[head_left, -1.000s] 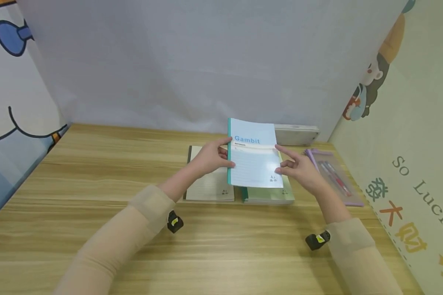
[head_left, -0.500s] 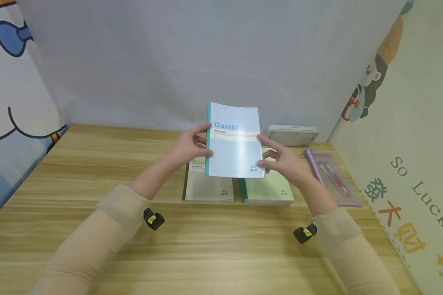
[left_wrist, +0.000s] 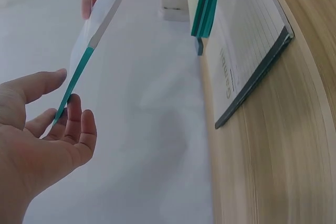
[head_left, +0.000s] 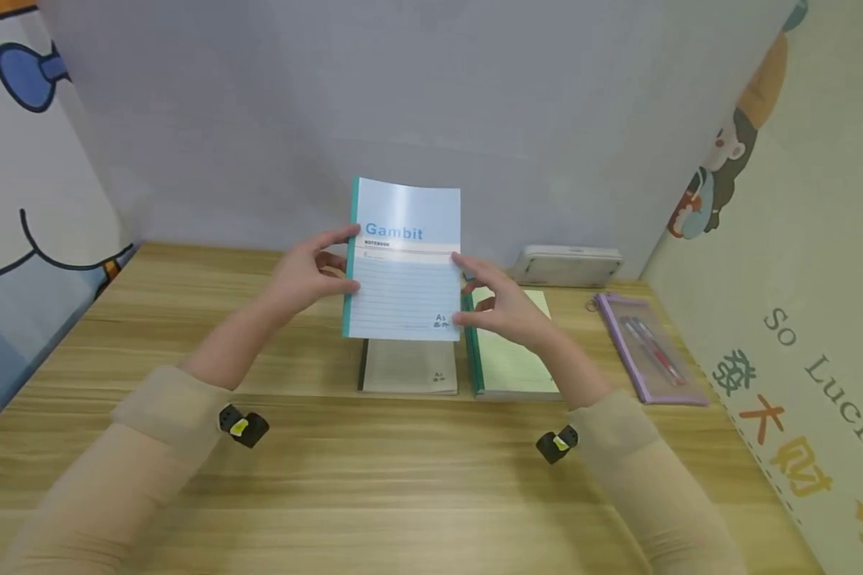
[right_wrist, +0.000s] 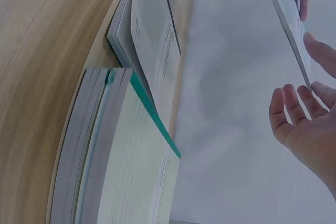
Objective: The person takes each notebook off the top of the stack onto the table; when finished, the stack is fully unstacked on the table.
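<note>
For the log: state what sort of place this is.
Probably a study desk: a wooden table bears Gambit notebooks, a clear pen pouch, and cartoon screens stand around it.

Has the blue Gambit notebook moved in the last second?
Yes. The blue Gambit notebook, held by the left hand and right hand, has gone up and left, off the green notebook stack, now above the beige notebook.

Both forearms raised, left hand (head_left: pixel 309 275) and right hand (head_left: pixel 507 307) pinching, fingers loosely curled.

Bright, even light; blurred wrist views
</note>
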### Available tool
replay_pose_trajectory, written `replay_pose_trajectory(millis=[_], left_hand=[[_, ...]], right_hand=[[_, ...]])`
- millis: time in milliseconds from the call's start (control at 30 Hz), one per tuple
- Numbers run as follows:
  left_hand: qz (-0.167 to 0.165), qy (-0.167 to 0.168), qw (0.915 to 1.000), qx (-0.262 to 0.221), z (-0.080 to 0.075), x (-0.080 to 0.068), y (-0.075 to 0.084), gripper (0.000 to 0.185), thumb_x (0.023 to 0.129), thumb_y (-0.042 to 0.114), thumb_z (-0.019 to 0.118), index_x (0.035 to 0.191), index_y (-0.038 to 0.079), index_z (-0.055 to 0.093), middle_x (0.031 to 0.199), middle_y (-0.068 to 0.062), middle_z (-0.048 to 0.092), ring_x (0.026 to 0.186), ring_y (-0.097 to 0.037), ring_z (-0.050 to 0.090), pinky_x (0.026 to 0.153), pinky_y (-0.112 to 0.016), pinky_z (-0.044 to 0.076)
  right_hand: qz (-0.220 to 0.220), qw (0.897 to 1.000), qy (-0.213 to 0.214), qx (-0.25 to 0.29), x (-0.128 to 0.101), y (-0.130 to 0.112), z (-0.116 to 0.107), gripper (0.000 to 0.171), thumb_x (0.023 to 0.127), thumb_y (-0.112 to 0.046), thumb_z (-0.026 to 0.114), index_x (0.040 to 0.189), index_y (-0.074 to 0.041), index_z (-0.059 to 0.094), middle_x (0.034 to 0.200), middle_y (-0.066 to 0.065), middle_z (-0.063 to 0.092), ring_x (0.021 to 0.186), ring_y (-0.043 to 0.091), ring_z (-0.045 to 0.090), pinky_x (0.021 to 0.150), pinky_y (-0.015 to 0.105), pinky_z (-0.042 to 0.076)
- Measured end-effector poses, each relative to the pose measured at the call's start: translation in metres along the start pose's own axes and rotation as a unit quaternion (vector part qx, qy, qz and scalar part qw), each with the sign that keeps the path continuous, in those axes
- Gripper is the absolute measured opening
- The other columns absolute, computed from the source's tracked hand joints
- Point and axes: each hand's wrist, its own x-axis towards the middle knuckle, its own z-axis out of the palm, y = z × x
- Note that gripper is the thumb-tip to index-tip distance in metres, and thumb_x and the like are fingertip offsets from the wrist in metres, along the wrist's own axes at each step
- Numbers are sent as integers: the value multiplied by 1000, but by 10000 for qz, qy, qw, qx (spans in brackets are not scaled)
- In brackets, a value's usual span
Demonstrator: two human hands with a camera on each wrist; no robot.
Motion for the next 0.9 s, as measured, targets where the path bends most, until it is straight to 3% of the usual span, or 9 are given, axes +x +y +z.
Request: replay_pose_trajectory(millis=[133, 367, 500, 733, 900], left_hand=[[-34, 31, 9999, 89, -16, -5, -4, 75, 75, 10, 71, 137, 33, 34, 134, 5, 36, 97, -19, 48, 76, -26, 48], [-81, 4, 9995, 305, -42, -14, -24, 72, 76, 22, 71, 136, 30, 34, 133, 2, 37, 97, -18, 46, 74, -22, 46], [-95, -62, 9983, 564, -53, -18, -39, 72, 74, 31, 71, 136, 27, 35, 131, 0, 37, 95, -18, 45, 72, -24, 46], [-187, -182, 9927, 1178, -70, -25, -65, 72, 76, 35, 69, 136, 20, 34, 129, -4, 38, 92, -20, 45, 68, -27, 45], [-430, -133, 9878, 1488, -81, -30, -85, 72, 76, 37, 68, 137, 18, 33, 116, -9, 44, 91, -23, 44, 66, -28, 44]], right_hand=[[-158, 9997, -115, -145, 11, -2, 11, 79, 77, -11, 69, 142, -12, 23, 142, 8, 26, 113, 29, 40, 84, 42, 46], [-219, 9975, -285, -609, 38, 24, 40, 87, 73, -37, 72, 142, -30, 20, 146, -7, 20, 129, 17, 25, 89, 37, 42], [-358, 9954, -268, -843, 47, 27, 60, 92, 69, -41, 73, 142, -26, 21, 145, -1, 23, 130, 20, 23, 88, 40, 43], [-165, 9906, -391, -1301, 55, 25, 98, 100, 64, -46, 75, 143, -23, 19, 145, 1, 24, 131, 22, 19, 103, 43, 27], [33, 9869, -673, -1464, 69, 26, 122, 101, 64, -47, 74, 143, -23, 17, 146, 2, 21, 131, 23, 19, 102, 42, 31]])
